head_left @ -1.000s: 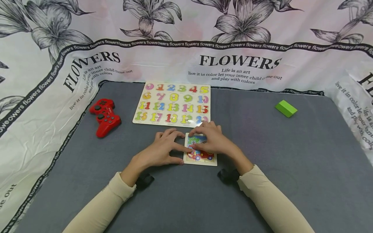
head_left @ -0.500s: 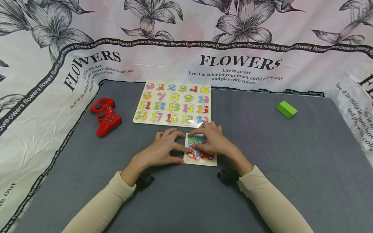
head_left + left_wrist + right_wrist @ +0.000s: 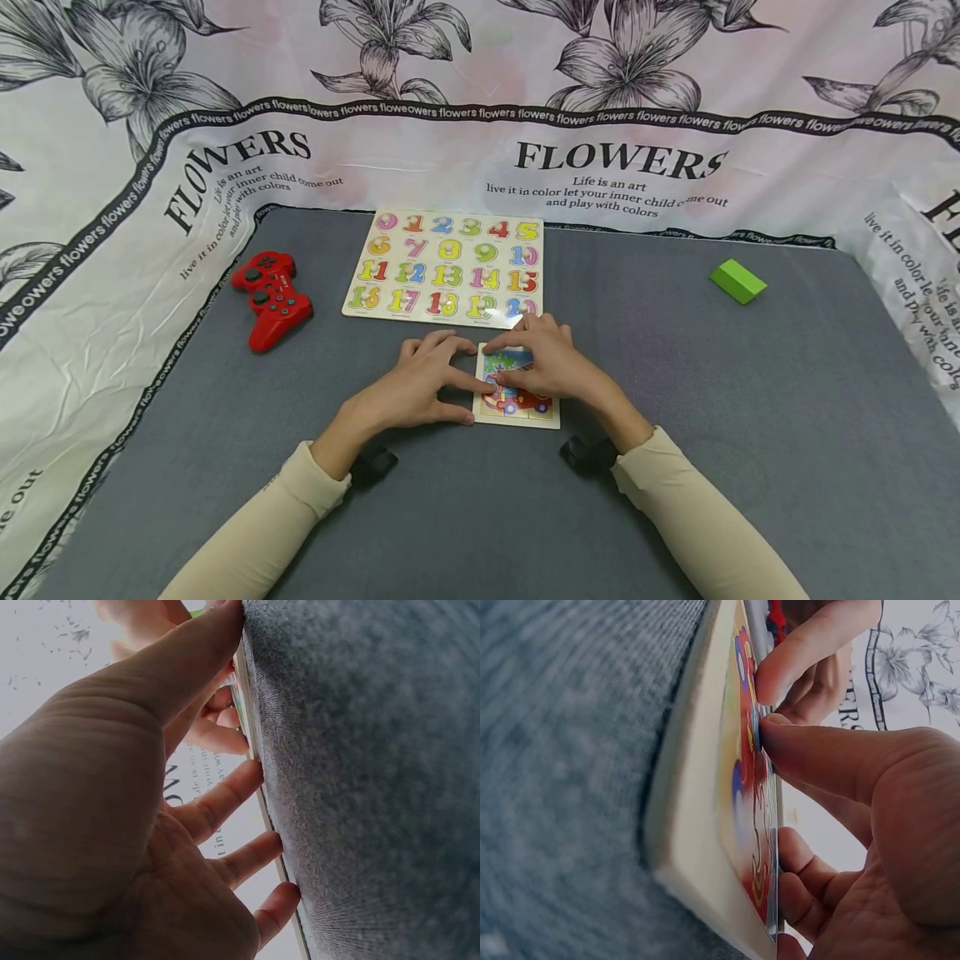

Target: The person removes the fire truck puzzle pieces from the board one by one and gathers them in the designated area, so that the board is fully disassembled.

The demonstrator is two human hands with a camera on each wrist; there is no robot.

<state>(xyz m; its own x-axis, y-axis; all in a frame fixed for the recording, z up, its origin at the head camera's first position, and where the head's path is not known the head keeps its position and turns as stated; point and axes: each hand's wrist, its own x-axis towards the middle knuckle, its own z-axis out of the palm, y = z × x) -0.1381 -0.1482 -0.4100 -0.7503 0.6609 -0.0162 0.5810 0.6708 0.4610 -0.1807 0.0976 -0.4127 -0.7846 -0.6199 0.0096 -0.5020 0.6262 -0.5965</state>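
A small jigsaw puzzle board (image 3: 517, 417) with a pale frame and a red car picture lies flat on the grey table. At its left side, my left hand (image 3: 420, 385) has its thumb by the near-left corner and one finger touching the picture. My right hand (image 3: 551, 358) reaches over the board from the right. Its thumb (image 3: 817, 754) presses on the picture, close to the left fingertip, while other fingers rest about the far edge. Part of the picture is hidden under the right hand. In the left wrist view, further left fingers (image 3: 240, 859) stand spread and fairly straight.
A board of colourful numbers (image 3: 446, 250) lies just beyond the puzzle, near the right fingers. To the left is a red game controller (image 3: 272, 302). A green block (image 3: 738, 281) sits at the far right. Flower-printed cloth (image 3: 600, 192) borders the table behind.
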